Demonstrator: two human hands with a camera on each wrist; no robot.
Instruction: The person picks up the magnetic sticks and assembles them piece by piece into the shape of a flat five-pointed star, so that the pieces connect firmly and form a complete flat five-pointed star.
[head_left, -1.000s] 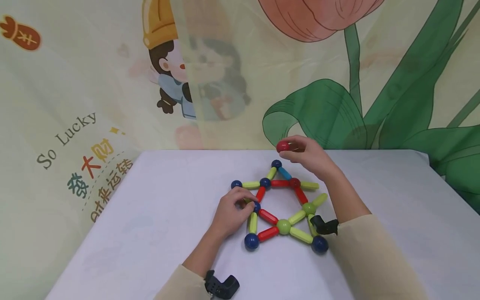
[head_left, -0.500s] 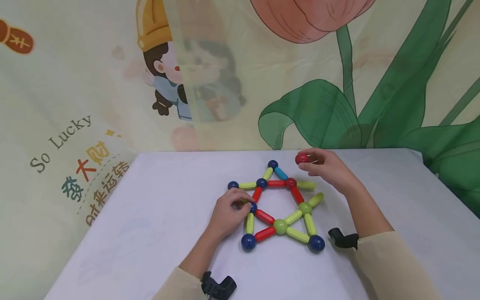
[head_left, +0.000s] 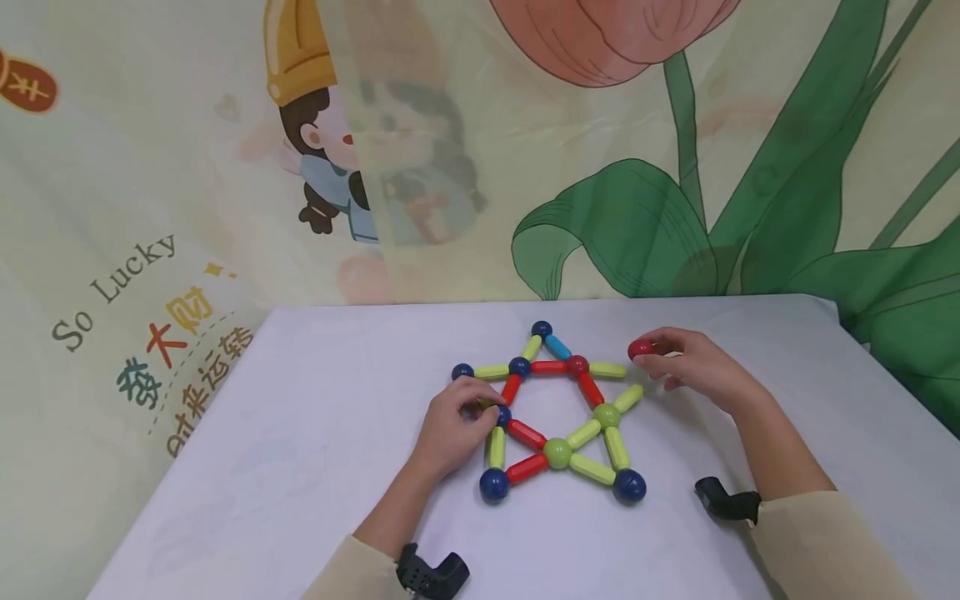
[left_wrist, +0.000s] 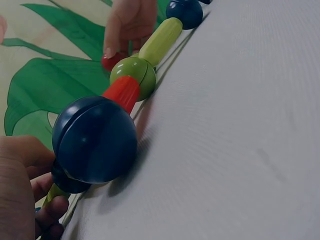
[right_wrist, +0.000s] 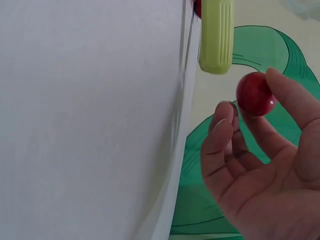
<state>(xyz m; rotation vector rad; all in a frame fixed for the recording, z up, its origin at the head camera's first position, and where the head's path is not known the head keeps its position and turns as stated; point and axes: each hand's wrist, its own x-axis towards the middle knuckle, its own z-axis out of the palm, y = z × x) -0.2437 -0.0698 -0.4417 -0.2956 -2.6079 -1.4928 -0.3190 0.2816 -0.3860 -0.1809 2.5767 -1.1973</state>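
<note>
A flat star-like frame of magnetic sticks and balls lies on the table. My left hand (head_left: 453, 421) pinches a blue ball (head_left: 504, 416) on its left side; part of a stick there is hidden under the fingers. In the left wrist view a nearer blue ball (left_wrist: 97, 142) covers much of that grip. Right of the frame, my right hand (head_left: 697, 367) holds a loose red ball (head_left: 640, 349) between thumb and fingertips, above the table. Closest to it are two yellow-green sticks with free ends, one (head_left: 609, 370) from a red ball (head_left: 577, 366), one (head_left: 630, 397) from a green ball (head_left: 607, 415).
The white-covered table (head_left: 300, 467) reaches back to a printed curtain (head_left: 450, 167). Blue balls mark the frame's far tip (head_left: 542, 329) and lower right corner (head_left: 629, 487). Black wrist cameras sit on the left (head_left: 432, 573) and right (head_left: 727, 502) wrists.
My right hand has carried the red ball from above the frame's far tip to the right and nearer. My left hand keeps its grip on the blue ball. The head view has shifted slightly.
</note>
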